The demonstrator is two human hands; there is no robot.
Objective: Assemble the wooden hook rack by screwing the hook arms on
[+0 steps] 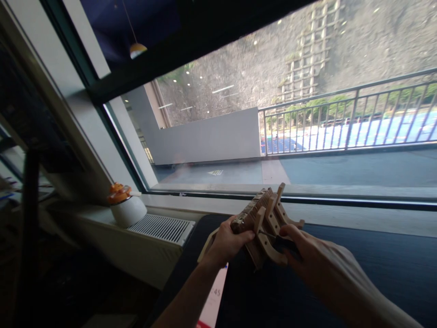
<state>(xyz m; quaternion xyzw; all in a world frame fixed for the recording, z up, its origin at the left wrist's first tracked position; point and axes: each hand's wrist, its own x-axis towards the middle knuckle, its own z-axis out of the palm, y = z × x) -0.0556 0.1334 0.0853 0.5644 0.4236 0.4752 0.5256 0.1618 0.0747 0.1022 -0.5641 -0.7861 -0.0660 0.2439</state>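
Note:
My left hand [227, 240] is closed around a small wooden model [264, 218] made of laser-cut plywood pieces, holding it up over the dark table. My right hand [309, 253] is pinched on a thin dark-handled tool [280, 239], whose tip touches the model's side. Both hands are close together at the middle of the view, in front of the window.
A dark table [375, 269] runs below the hands. A white and orange container [124, 205] stands on the sill beside a vent grille [162, 228]. A large window [273, 114] shows a railing outside. A white card [215, 298] lies by my left forearm.

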